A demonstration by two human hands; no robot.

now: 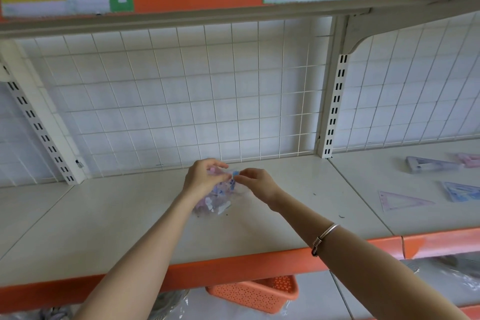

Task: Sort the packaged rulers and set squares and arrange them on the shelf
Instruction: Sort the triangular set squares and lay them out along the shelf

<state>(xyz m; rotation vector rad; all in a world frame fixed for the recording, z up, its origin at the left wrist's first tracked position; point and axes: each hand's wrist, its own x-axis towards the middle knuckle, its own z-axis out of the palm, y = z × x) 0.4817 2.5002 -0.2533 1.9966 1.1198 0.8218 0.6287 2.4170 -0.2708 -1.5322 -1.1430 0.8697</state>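
Here, white shelf (104, 221); wire grid (181, 99) behind; left hand (201, 176), right hand (259, 182) pinch packet (215, 202)

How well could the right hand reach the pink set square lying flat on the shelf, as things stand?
Probably yes. Only bare shelf lies between the right hand and the pink set square. But it and the left hand hold the clear packet, so it must let go first.

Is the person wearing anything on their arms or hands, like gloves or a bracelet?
No gloves and no sleeves in view: both arms are bare down to the left hand and the right hand. The only thing worn is a thin silver bangle on the right forearm, a plain round band with a little coil of wire wrapped round one side. I can't spot any rings.
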